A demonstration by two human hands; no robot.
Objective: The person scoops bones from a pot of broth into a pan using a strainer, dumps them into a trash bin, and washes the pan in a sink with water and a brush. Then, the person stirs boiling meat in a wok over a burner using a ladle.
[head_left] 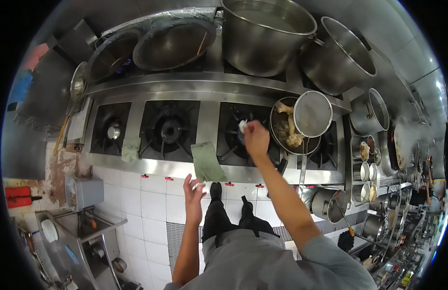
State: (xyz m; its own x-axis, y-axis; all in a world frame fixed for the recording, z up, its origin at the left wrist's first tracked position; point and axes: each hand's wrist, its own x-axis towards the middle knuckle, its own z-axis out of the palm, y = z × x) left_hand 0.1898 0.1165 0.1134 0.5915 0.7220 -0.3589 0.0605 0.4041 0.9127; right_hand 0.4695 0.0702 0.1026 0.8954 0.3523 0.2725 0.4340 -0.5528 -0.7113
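Observation:
My right hand (257,137) is over the burner to the left of the pan, its fingers pinched together. A small white piece (242,125) shows at the fingertips; its kind is unclear. My left hand (193,191) is in front of the stove edge, below a green cloth (207,160). Its fingers are curled around another small white piece (201,185), partly hidden. Beside my right hand, a pan (278,133) holds browned bone-like pieces (292,126). A round mesh strainer (313,113) rests across the pan's right side.
Large stock pots (267,46) and woks (175,46) stand along the back ledge. A second folded cloth (130,149) lies on the front edge at left. Containers (364,171) and another pot (325,205) are at right; a metal rack (91,237) stands lower left.

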